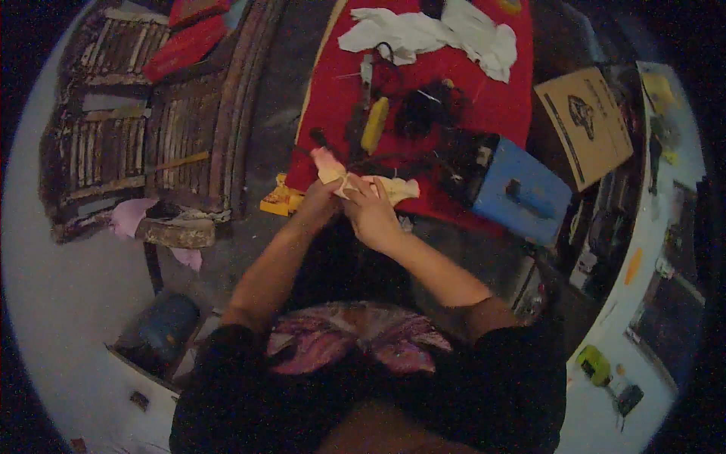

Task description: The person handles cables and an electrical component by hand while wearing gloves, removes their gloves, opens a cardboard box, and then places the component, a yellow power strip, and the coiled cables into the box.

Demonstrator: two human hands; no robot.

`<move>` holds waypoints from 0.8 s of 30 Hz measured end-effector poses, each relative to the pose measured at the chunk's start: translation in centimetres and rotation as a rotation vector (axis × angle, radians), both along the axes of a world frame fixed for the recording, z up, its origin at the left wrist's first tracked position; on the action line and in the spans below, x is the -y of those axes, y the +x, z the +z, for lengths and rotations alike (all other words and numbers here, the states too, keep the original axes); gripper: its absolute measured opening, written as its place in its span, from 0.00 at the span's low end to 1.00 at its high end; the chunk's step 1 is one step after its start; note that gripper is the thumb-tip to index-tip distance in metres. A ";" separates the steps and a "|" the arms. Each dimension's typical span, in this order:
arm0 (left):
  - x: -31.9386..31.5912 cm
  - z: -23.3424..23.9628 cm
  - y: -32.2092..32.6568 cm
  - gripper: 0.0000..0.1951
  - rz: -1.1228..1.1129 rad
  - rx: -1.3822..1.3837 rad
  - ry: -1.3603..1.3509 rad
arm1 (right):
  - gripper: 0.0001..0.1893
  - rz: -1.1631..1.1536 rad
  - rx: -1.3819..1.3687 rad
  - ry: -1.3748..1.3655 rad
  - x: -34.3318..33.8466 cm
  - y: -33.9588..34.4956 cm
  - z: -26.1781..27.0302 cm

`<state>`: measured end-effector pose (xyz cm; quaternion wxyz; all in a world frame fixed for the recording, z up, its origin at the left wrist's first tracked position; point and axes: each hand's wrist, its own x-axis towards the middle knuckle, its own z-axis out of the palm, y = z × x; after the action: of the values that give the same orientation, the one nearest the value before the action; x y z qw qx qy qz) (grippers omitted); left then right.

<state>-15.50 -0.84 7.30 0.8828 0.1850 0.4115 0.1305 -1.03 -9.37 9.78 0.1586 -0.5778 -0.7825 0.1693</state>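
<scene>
Both my hands meet at the near end of a red-covered table [340, 96]. My left hand [326, 198] grips the middle of a pale yellow and pink cloth [330, 167], whose one end sticks up beyond the fingers. My right hand [371, 213] presses on the same cloth, with its other end spread out to the right. Just beyond the hands lies a tool with a yellow handle [375, 125]. Dark cables and a black object [425, 110], too dim to identify, lie further right. The fingertips partly overlap and hide the cloth's middle.
A blue metal box [524, 193] stands at the table's right corner, near a cardboard box [587, 127]. White cloth [397, 34] lies at the far end. A yellow object [281, 198] is left of my hands. Dark wooden slatted furniture [181, 125] stands at the left.
</scene>
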 end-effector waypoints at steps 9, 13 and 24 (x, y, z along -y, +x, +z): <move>4.6 2.5 7.5 0.22 0.180 0.352 -0.178 | 0.20 -1.193 -1.544 -0.543 7.3 3.0 5.7; 6.1 3.0 8.1 0.23 0.114 0.288 -0.085 | 0.15 -1.071 -1.567 -0.363 8.0 4.0 6.7; 5.6 12.5 8.3 0.14 -0.570 0.227 2.264 | 0.10 -0.904 -1.668 -0.493 11.6 6.7 9.2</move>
<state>-7.23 -6.47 19.81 0.2435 0.9378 -0.0768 0.2353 5.65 -21.02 19.02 0.5856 -0.5350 -0.0673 0.6053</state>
